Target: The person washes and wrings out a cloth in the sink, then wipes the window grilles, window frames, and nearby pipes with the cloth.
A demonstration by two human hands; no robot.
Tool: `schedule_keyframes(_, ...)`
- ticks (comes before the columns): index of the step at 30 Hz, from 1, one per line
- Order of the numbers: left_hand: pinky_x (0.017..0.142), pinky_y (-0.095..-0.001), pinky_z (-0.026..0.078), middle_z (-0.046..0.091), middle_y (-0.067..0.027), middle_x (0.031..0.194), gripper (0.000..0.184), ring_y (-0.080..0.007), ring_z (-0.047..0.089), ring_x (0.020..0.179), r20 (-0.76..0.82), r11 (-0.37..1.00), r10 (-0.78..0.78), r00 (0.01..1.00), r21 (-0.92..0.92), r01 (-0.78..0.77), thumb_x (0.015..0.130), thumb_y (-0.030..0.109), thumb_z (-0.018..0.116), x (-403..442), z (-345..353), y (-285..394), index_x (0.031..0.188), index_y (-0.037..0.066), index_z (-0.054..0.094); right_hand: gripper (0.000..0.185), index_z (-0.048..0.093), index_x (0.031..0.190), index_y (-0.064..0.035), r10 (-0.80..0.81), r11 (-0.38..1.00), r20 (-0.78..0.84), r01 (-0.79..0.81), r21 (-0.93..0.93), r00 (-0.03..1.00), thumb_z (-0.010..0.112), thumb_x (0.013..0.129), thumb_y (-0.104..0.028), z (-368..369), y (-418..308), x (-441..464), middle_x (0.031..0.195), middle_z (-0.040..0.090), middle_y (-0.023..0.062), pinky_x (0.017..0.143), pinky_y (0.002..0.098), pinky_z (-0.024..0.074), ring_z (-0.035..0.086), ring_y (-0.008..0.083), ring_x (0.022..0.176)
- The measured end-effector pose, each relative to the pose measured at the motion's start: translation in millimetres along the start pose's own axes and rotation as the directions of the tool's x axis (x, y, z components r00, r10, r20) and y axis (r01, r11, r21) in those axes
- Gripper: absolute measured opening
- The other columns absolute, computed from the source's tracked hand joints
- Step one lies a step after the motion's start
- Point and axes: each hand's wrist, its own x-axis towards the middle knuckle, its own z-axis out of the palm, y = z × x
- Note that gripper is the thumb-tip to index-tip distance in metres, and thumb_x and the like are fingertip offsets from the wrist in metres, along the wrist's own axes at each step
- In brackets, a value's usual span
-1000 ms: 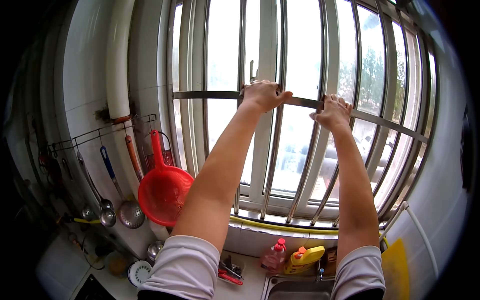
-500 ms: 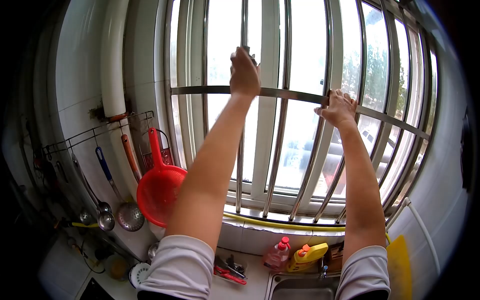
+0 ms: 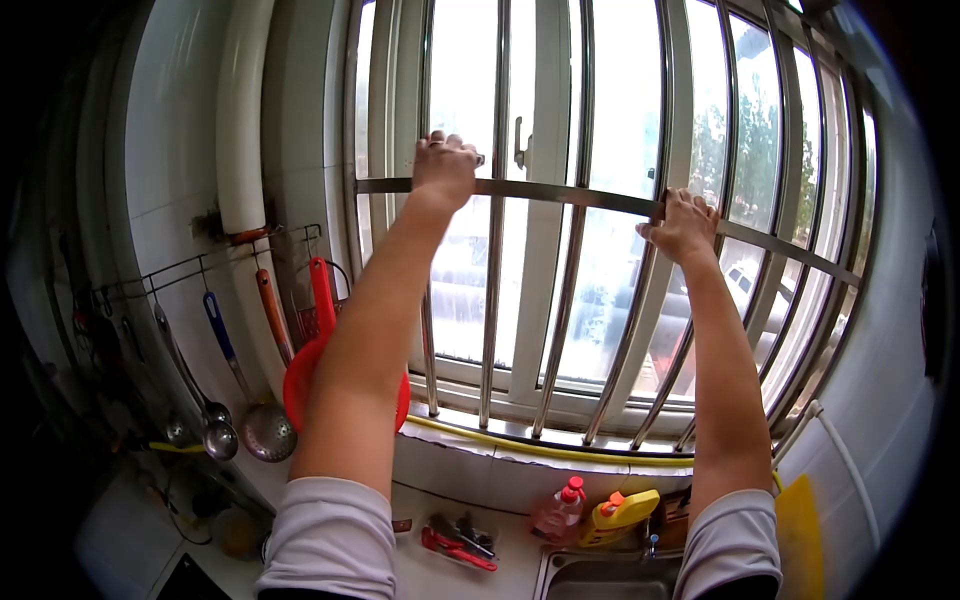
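Observation:
My left hand (image 3: pixel 445 172) is raised at the window grille, just above the flat horizontal bar (image 3: pixel 560 194), beside one of the left upright bars (image 3: pixel 428 85). Its fingers are curled, and a small dark bit shows by the thumb side; what it holds is hidden. My right hand (image 3: pixel 683 228) grips the horizontal bar farther right, by an upright, with the fingers over its top. Behind the grille stands the window, with a white window handle (image 3: pixel 520 143) on its frame.
Left of the window hangs a rack (image 3: pixel 215 262) with a ladle (image 3: pixel 219 438), a skimmer (image 3: pixel 267 432) and a red strainer (image 3: pixel 302 385). Below are a tray of red-handled tools (image 3: pixel 460 542), a pink bottle (image 3: pixel 559 512), a yellow bottle (image 3: pixel 622 517) and a sink (image 3: pixel 548 588).
My left hand has moved left and down from one upright bar to the neighbouring one, uncovering the window handle. My right hand stays on the horizontal bar. The view has shifted slightly.

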Motion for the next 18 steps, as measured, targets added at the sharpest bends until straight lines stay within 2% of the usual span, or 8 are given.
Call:
schedule_keyframes(1,0.099,-0.0388,0.037,0.062,-0.0116,0.105,0.027,-0.0314,0.059,0.097,0.016,0.998,-0.028,0.999,-0.06,0.028,0.09,0.011,0.038,1,-6,10,0.1,0.005,0.062,0.067,0.05,0.12,-0.0122,-0.009,1.0,-0.042,0.008,-0.014,0.999,0.07,0.067,-0.047,3,2,1,0.129,0.047,0.0043,0.107,0.0435,0.0232,0.038,0.0229,0.125)
schedule_keyframes(2,0.093,-0.0394,0.042,0.062,-0.0118,0.105,0.026,-0.0301,0.06,0.095,0.328,0.97,-0.134,0.935,-0.148,0.192,0.089,0.013,0.04,11,-16,18,0.101,0.006,0.062,0.067,0.05,0.12,-0.0122,-0.012,1.0,-0.045,0.012,-0.016,0.999,0.07,0.067,-0.047,3,3,2,0.129,0.047,0.0043,0.107,0.0435,0.0232,0.038,0.0229,0.125)
schedule_keyframes(4,0.087,-0.0402,0.044,0.063,-0.0134,0.105,0.027,-0.0287,0.061,0.095,0.49,0.877,-0.044,0.871,-0.398,0.268,0.09,0.022,0.044,9,-33,20,0.102,0.005,0.061,0.061,0.052,0.114,-0.01,-0.034,0.999,-0.104,0.034,-0.002,0.994,0.07,0.068,-0.046,6,2,0,0.118,0.052,0.0058,0.105,0.0461,0.0235,0.042,0.0262,0.12)
schedule_keyframes(9,0.094,-0.0525,0.035,0.056,-0.0113,0.116,0.023,-0.0324,0.05,0.112,-0.029,0.899,-0.064,0.998,-0.436,0.045,0.092,0.02,0.043,-28,-4,20,0.106,0.007,0.056,0.058,0.053,0.111,-0.0096,-0.031,1.0,-0.093,0.031,-0.002,0.995,0.07,0.067,-0.043,5,2,1,0.114,0.053,0.0058,0.1,0.0454,0.0283,0.044,0.0261,0.116)
schedule_keyframes(10,0.094,-0.0526,0.037,0.058,-0.0113,0.103,0.014,-0.0304,0.051,0.109,-0.168,0.941,0.01,0.986,-0.331,-0.066,0.088,0.011,0.047,-33,10,14,0.096,0.011,0.058,0.058,0.053,0.111,-0.0096,-0.039,0.999,-0.096,0.038,-0.007,0.995,0.07,0.067,-0.043,8,3,3,0.114,0.053,0.0058,0.1,0.0454,0.0283,0.044,0.0261,0.116)
schedule_keyframes(13,0.091,-0.0428,0.043,0.056,-0.0058,0.099,0.017,-0.0232,0.054,0.098,-0.306,0.97,0.236,0.922,0.022,-0.241,0.081,0.007,0.056,-37,28,-31,0.097,0.013,0.057,0.05,0.056,0.103,-0.0111,-0.074,0.997,-0.167,0.078,0.013,0.983,0.07,0.067,-0.044,9,5,0,0.112,0.053,0.0056,0.099,0.0432,0.0289,0.045,0.0255,0.115)
schedule_keyframes(16,0.088,-0.0357,0.044,0.055,-0.0071,0.097,0.024,-0.0247,0.053,0.095,-0.44,0.915,0.325,0.837,-0.076,-0.395,0.08,-0.001,0.053,-47,14,-59,0.1,0.01,0.055,0.061,0.052,0.117,-0.0122,-0.024,1.0,-0.08,0.022,-0.022,0.997,0.069,0.068,-0.043,6,2,2,0.122,0.051,0.0033,0.106,0.0441,0.0246,0.041,0.0237,0.121)
schedule_keyframes(18,0.087,-0.0364,0.045,0.055,-0.0067,0.096,0.023,-0.0249,0.053,0.094,-0.565,0.977,0.149,0.812,-0.043,-0.209,0.08,0.002,0.054,-42,7,-69,0.1,0.012,0.055,0.06,0.052,0.116,-0.0119,-0.023,1.0,-0.064,0.023,-0.005,0.998,0.07,0.067,-0.043,-1,-2,-3,0.12,0.051,0.0038,0.106,0.0441,0.0247,0.042,0.0239,0.121)
